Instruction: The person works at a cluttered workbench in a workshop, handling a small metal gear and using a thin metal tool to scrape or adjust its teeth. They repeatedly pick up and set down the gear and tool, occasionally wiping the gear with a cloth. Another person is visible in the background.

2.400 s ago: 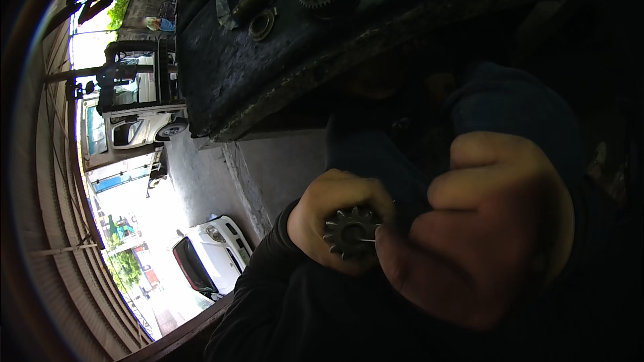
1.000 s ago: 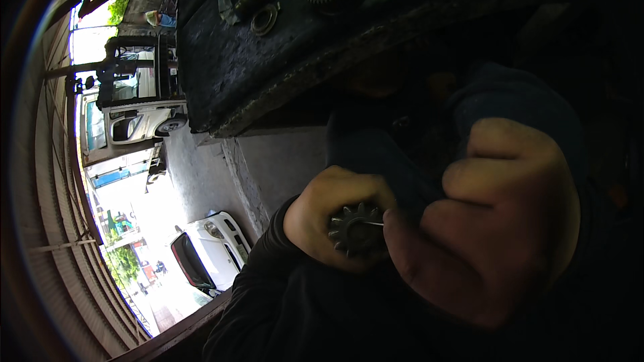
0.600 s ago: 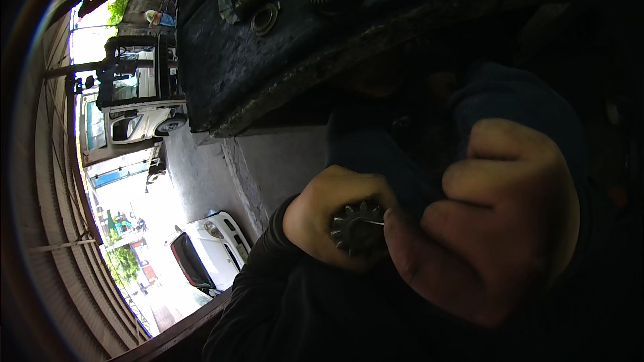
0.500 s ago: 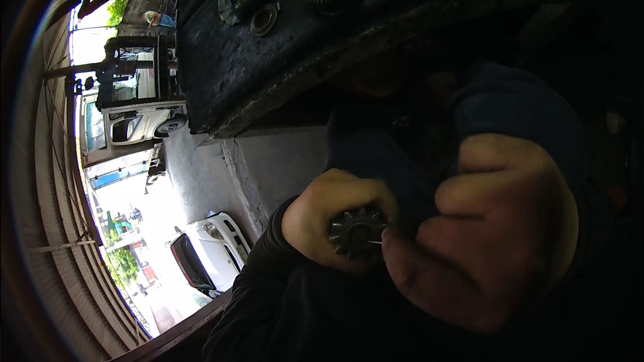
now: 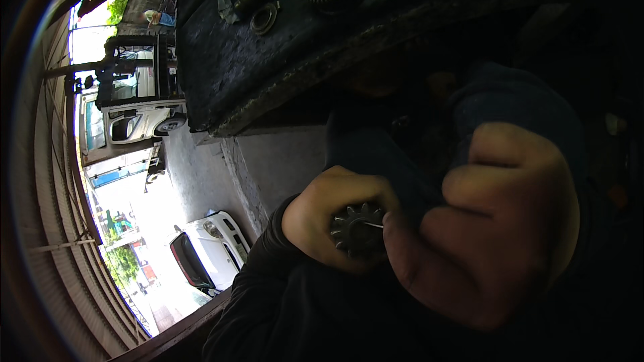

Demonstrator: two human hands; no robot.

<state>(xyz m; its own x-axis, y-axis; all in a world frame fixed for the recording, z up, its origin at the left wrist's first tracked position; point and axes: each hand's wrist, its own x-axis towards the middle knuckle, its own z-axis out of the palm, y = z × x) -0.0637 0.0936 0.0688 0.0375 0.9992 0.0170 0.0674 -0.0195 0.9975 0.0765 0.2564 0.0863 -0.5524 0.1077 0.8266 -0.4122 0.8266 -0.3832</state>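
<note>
Low centre, L hand [image 5: 322,218] grip round small toothed gear [image 5: 357,229], R hand [image 5: 496,228] fisted on thin pin [image 5: 373,225], mostly hidden.

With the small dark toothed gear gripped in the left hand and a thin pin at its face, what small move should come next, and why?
Probably a slight push of the thin metal pin further into the middle of the small dark toothed gear. The left hand wraps the gear from behind with its face exposed, and the right hand presses in close, its fingertips at the pin, whose tip sits at the gear's centre.
</note>
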